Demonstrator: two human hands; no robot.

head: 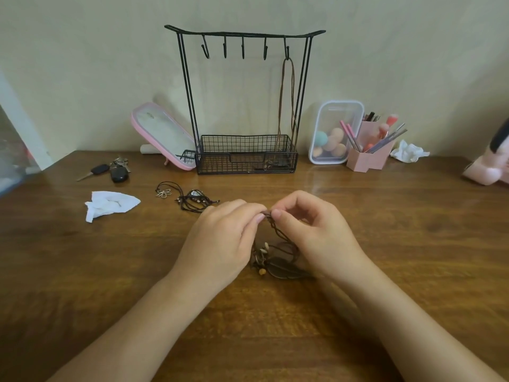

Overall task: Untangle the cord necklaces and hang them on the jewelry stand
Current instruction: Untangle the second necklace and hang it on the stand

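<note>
one necklace (286, 100) hung on the stand (190, 92), rightmost hook (286, 52); four hooks (243, 49) stood bare. the left hand (220, 244) and right hand (316, 235) each pinched a knotted cord (276, 235) low over the table (399, 244). another tangle (190, 201) lay beside them.

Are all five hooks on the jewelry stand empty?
No, a brown cord necklace hangs from the rightmost hook of the jewelry stand.

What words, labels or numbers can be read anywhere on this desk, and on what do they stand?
No text here can be read.
Small oval mark on the pink-framed mirror: too small and blurred to read.
Car key, clear box, pink holder: no lettering shows.
</note>
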